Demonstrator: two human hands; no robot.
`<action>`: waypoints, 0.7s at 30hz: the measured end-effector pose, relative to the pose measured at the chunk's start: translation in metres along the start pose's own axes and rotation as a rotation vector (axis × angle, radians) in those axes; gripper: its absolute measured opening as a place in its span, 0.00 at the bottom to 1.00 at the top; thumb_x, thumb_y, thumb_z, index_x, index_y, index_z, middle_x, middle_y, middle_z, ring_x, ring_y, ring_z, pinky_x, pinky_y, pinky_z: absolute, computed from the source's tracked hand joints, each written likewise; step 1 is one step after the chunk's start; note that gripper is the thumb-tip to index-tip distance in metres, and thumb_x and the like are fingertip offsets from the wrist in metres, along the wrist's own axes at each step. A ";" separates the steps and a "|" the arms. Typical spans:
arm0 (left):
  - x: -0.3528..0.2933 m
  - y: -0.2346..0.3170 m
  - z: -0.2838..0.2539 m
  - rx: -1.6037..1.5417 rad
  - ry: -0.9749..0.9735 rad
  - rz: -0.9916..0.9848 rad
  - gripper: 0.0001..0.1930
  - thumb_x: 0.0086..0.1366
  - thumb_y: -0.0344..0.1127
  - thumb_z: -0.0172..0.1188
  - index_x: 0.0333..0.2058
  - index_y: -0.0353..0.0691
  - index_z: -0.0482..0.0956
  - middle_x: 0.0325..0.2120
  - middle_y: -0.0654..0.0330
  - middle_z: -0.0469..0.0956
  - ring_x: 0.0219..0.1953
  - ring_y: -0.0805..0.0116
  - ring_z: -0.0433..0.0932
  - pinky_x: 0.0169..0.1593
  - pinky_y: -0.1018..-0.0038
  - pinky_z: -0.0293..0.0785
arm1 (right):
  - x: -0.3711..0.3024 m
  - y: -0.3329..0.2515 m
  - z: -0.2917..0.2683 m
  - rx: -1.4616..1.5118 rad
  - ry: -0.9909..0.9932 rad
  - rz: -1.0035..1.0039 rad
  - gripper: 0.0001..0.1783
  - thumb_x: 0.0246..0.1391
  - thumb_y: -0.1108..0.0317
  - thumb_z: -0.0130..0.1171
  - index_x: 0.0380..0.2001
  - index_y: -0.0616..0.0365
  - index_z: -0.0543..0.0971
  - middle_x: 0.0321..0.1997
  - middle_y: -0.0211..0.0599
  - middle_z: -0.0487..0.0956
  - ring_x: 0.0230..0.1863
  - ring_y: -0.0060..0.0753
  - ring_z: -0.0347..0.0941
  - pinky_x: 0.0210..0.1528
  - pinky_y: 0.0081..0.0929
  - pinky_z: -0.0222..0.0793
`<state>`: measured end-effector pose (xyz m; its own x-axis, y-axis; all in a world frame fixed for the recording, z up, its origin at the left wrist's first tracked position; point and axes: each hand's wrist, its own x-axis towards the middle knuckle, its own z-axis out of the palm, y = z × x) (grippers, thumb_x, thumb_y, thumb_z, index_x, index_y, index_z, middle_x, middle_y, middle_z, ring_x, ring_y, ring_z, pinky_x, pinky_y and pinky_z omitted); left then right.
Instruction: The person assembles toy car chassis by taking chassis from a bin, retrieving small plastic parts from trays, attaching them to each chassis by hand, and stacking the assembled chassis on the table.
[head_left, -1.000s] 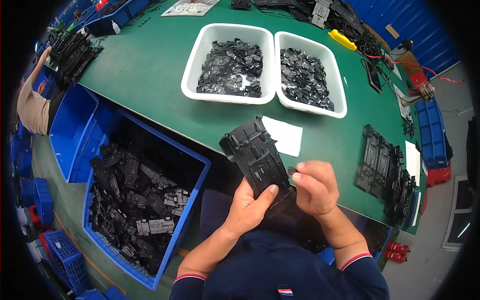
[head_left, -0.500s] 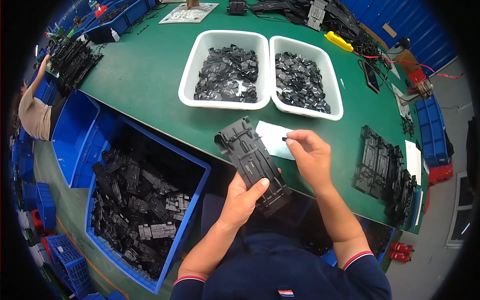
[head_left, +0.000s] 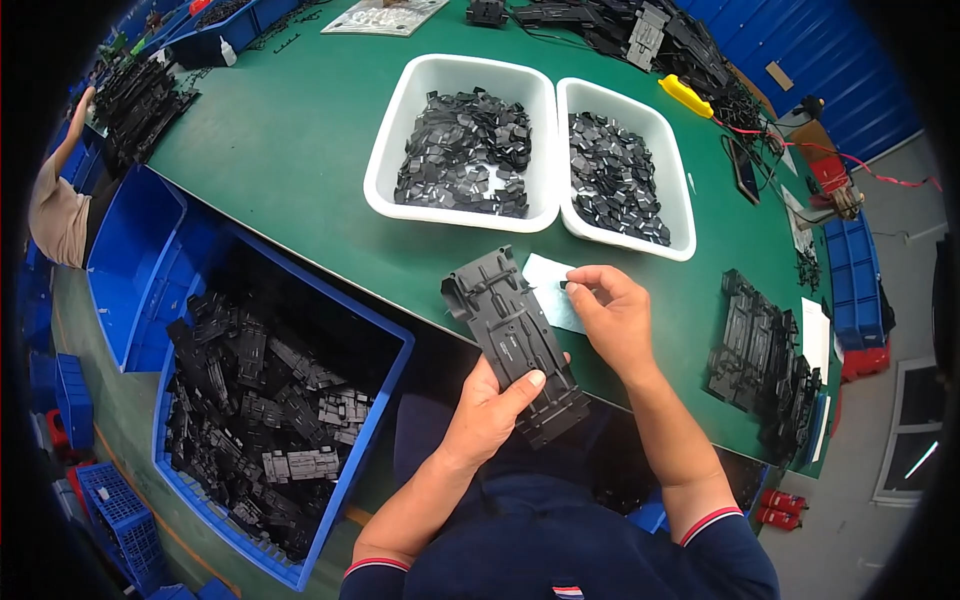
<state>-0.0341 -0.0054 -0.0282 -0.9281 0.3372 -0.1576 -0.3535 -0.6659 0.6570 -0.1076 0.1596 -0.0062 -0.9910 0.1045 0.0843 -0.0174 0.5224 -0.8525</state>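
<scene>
My left hand [head_left: 490, 412] is closed round the lower part of a long black plastic chassis plate [head_left: 508, 325], its thumb lying on the face. The plate is tilted, with its far end over the table edge. To its right, my right hand [head_left: 610, 315] pinches a small black plastic piece [head_left: 566, 284] between thumb and forefinger, apart from the plate. Under that hand lies a pale sheet [head_left: 548, 278] on the green table. Beyond stand two white tubs, the left tub [head_left: 385, 185] and the right tub [head_left: 683, 225], both holding many small black pieces.
A blue bin [head_left: 385, 395] full of black plates stands below the table's left edge. Stacked plates [head_left: 750, 345] line the table [head_left: 290, 140] at right. A yellow tool [head_left: 686, 96], a phone [head_left: 742, 170] and more black parts lie farther back. A person [head_left: 62, 205] is at far left.
The view has shifted slightly, so the tubs and bin sit a little differently in it. Both hands keep their holds, and the small piece stays beside the plate.
</scene>
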 end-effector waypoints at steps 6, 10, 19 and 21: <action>0.001 0.001 0.000 -0.005 -0.008 -0.002 0.19 0.66 0.28 0.52 0.55 0.35 0.64 0.48 0.54 0.75 0.49 0.71 0.74 0.53 0.73 0.71 | 0.002 -0.006 0.002 -0.149 0.059 -0.138 0.07 0.49 0.75 0.61 0.33 0.61 0.81 0.28 0.31 0.79 0.22 0.15 0.67 0.26 0.17 0.65; 0.000 0.001 0.001 0.003 -0.013 0.005 0.19 0.66 0.28 0.52 0.55 0.35 0.64 0.48 0.54 0.75 0.48 0.71 0.74 0.53 0.73 0.71 | -0.001 -0.009 0.000 -0.252 0.130 -0.305 0.07 0.47 0.78 0.61 0.32 0.60 0.81 0.28 0.36 0.77 0.21 0.21 0.68 0.24 0.20 0.64; -0.012 0.002 0.016 0.085 -0.006 0.052 0.16 0.66 0.28 0.53 0.52 0.35 0.66 0.45 0.58 0.75 0.47 0.73 0.74 0.52 0.73 0.70 | -0.039 -0.027 -0.024 -0.283 0.292 -0.983 0.19 0.35 0.83 0.62 0.36 0.55 0.79 0.34 0.35 0.77 0.26 0.33 0.72 0.24 0.25 0.68; -0.016 0.003 0.024 0.152 -0.001 0.102 0.17 0.66 0.27 0.53 0.52 0.35 0.67 0.46 0.60 0.75 0.48 0.74 0.73 0.53 0.74 0.69 | -0.047 -0.026 -0.029 -0.302 0.299 -1.021 0.21 0.33 0.82 0.62 0.36 0.53 0.79 0.37 0.34 0.76 0.26 0.31 0.72 0.24 0.24 0.68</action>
<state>-0.0177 0.0036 -0.0057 -0.9581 0.2740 -0.0837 -0.2358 -0.5881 0.7736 -0.0572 0.1653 0.0273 -0.4563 -0.3147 0.8323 -0.7351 0.6604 -0.1533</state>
